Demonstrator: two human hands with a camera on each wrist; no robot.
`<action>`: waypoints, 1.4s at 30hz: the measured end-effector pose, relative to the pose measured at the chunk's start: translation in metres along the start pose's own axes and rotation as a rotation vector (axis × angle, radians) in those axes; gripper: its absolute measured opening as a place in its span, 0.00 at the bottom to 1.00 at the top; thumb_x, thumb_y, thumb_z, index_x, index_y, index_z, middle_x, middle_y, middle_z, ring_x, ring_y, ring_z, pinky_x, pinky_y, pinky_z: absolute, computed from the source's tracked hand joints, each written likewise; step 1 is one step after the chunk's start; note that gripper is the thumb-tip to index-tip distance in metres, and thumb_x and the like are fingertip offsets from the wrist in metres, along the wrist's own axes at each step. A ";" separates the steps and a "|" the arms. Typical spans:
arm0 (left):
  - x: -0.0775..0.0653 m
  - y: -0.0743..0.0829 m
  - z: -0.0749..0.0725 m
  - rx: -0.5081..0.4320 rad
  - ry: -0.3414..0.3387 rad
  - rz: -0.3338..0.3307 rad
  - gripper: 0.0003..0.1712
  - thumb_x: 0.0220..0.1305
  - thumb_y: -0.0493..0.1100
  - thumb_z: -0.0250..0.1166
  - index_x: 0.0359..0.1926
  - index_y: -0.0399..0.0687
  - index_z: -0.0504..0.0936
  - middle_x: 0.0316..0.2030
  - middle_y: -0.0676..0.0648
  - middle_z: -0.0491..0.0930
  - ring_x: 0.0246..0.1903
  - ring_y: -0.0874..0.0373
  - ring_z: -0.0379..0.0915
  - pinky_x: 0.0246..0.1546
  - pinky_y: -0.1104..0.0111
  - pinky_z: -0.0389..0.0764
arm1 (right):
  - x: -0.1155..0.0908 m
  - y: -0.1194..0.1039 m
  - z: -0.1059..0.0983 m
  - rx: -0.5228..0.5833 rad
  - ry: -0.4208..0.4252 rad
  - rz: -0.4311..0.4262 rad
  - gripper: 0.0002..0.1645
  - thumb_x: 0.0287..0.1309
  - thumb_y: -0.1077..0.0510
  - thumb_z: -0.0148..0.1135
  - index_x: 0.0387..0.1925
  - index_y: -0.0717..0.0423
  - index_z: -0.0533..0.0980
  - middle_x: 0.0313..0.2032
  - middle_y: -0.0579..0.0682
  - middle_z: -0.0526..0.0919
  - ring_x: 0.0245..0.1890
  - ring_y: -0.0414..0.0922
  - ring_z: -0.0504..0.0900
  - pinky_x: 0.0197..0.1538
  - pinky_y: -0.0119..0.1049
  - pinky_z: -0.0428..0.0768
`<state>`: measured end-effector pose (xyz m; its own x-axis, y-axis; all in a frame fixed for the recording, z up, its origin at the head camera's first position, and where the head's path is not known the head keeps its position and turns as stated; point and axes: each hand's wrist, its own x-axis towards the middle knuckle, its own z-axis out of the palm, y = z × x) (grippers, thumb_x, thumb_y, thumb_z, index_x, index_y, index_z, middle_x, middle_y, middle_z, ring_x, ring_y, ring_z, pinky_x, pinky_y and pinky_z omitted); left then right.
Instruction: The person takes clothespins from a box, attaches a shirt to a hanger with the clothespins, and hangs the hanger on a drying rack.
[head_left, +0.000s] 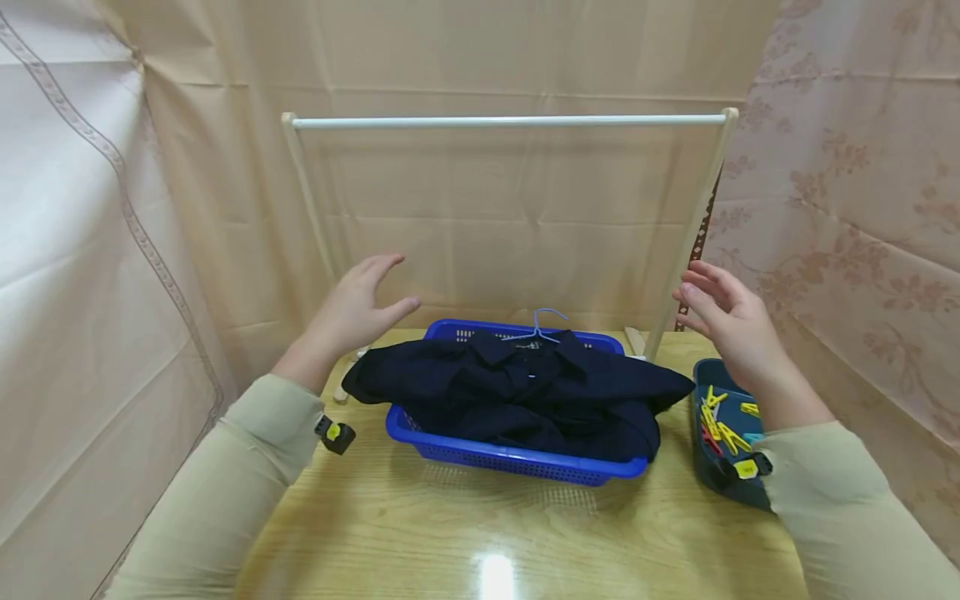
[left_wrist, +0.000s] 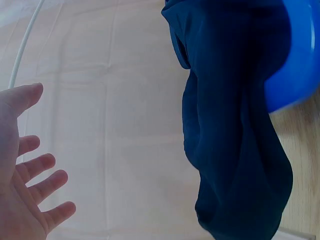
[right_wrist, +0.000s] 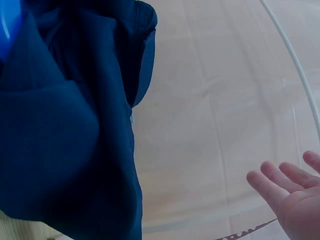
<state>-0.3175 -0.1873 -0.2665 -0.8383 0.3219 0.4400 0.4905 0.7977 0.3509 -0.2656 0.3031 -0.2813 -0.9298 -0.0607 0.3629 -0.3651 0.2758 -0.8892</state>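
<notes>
Because the dark shirt (head_left: 510,400) spreads over the blue basket (head_left: 517,467), only rim and parts of wall show; the pale blue hanger (head_left: 537,333) runs out of sight under the collar, its hook exposed. The right forearm (head_left: 791,396) hides part of the green bin (head_left: 705,467) of clothespins; both wrist views crop the hands. Shirt near-black, bluer at the wrists' cameras, rumpled, sleeves overhanging the basket's sides. It lies on the basket on the bench (head_left: 420,533), between and below both grips, touching neither: left grip (head_left: 356,312) spread wide, right grip (head_left: 731,317) loosely bent, each holding nothing.
</notes>
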 end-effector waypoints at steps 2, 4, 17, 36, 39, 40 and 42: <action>0.003 0.000 0.002 -0.008 -0.006 -0.005 0.44 0.68 0.60 0.66 0.76 0.46 0.63 0.74 0.40 0.61 0.74 0.42 0.53 0.72 0.46 0.57 | 0.002 0.001 0.002 0.056 -0.006 0.020 0.42 0.74 0.47 0.56 0.79 0.57 0.52 0.74 0.65 0.58 0.65 0.48 0.70 0.54 0.27 0.79; 0.005 0.000 0.005 -0.017 -0.015 -0.013 0.44 0.68 0.59 0.66 0.76 0.45 0.63 0.74 0.40 0.62 0.73 0.42 0.55 0.72 0.46 0.58 | 0.004 0.003 0.004 0.089 -0.008 0.038 0.42 0.73 0.47 0.58 0.78 0.58 0.53 0.72 0.65 0.59 0.64 0.48 0.72 0.53 0.28 0.80; 0.018 0.002 0.023 -0.086 -0.121 -0.076 0.41 0.69 0.58 0.65 0.75 0.44 0.65 0.71 0.39 0.67 0.64 0.41 0.69 0.64 0.47 0.71 | 0.016 0.017 0.015 0.100 -0.109 0.160 0.45 0.74 0.44 0.56 0.78 0.63 0.50 0.70 0.62 0.61 0.56 0.41 0.79 0.53 0.35 0.83; 0.026 -0.001 0.057 -0.035 -0.288 -0.126 0.37 0.66 0.55 0.69 0.67 0.37 0.74 0.63 0.37 0.76 0.64 0.42 0.71 0.67 0.51 0.69 | 0.028 0.033 0.039 0.007 -0.263 0.279 0.43 0.75 0.44 0.55 0.75 0.68 0.55 0.69 0.71 0.64 0.63 0.66 0.74 0.54 0.43 0.83; 0.026 -0.001 0.060 -0.015 -0.323 -0.140 0.37 0.67 0.56 0.68 0.67 0.36 0.74 0.64 0.37 0.76 0.64 0.41 0.70 0.67 0.51 0.69 | 0.028 0.033 0.043 0.025 -0.273 0.287 0.41 0.76 0.46 0.55 0.74 0.70 0.55 0.68 0.72 0.64 0.61 0.64 0.76 0.53 0.45 0.83; 0.026 -0.001 0.061 -0.008 -0.335 -0.142 0.37 0.67 0.55 0.68 0.67 0.35 0.74 0.64 0.36 0.76 0.64 0.41 0.71 0.67 0.51 0.69 | 0.029 0.033 0.044 0.030 -0.275 0.290 0.41 0.76 0.46 0.55 0.74 0.70 0.55 0.68 0.72 0.64 0.61 0.64 0.77 0.53 0.45 0.83; 0.026 -0.001 0.063 0.013 -0.351 -0.144 0.37 0.67 0.56 0.68 0.66 0.35 0.74 0.63 0.36 0.76 0.64 0.41 0.71 0.67 0.51 0.69 | 0.030 0.035 0.045 0.042 -0.287 0.293 0.42 0.76 0.46 0.55 0.74 0.70 0.55 0.67 0.72 0.64 0.60 0.64 0.77 0.53 0.46 0.84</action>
<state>-0.3545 -0.1482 -0.3075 -0.9300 0.3595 0.0764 0.3607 0.8531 0.3770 -0.3079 0.2677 -0.3143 -0.9676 -0.2523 0.0058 -0.0793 0.2823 -0.9560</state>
